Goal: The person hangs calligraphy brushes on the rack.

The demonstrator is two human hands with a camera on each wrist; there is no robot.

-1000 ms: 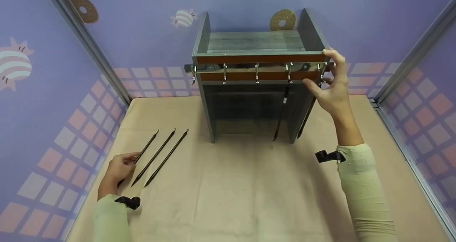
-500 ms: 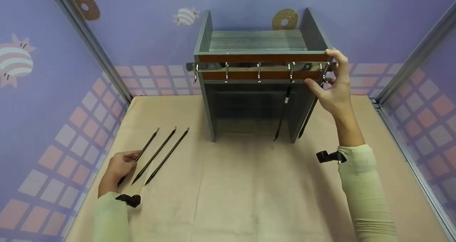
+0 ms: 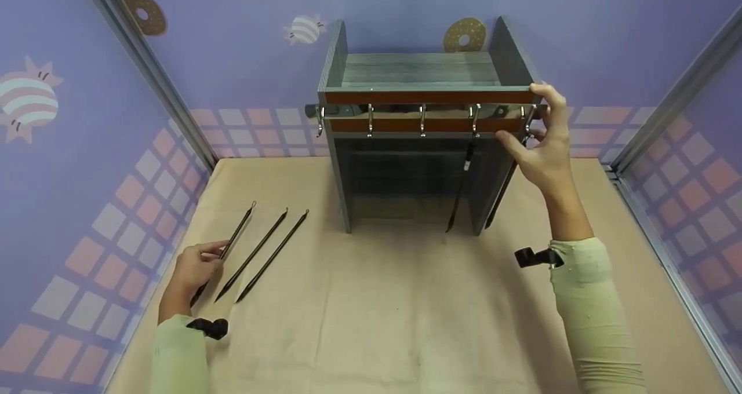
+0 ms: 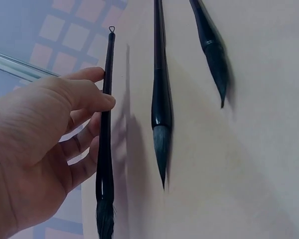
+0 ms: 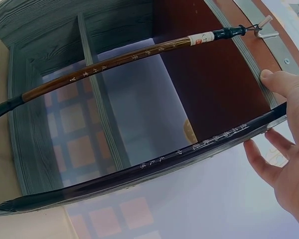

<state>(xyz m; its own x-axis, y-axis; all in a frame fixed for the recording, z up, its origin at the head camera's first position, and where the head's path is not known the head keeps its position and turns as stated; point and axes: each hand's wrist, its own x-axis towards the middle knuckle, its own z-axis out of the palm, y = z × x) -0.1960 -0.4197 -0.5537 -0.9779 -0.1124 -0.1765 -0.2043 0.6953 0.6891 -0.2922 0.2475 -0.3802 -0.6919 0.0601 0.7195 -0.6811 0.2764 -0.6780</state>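
The right hand (image 3: 542, 145) holds the top of a dark brush (image 5: 139, 174) at the rightmost hook (image 3: 526, 121) of the rack (image 3: 426, 111); the loop should seat fully on the hook before the fingers let go. The left hand (image 3: 194, 269) rests lightly curled against the leftmost of three brushes (image 3: 223, 256) on the tabletop (image 3: 394, 313). The grey shelf (image 3: 417, 69) stands bare on top, with a second brush (image 3: 461, 188) hanging in front of its open bay
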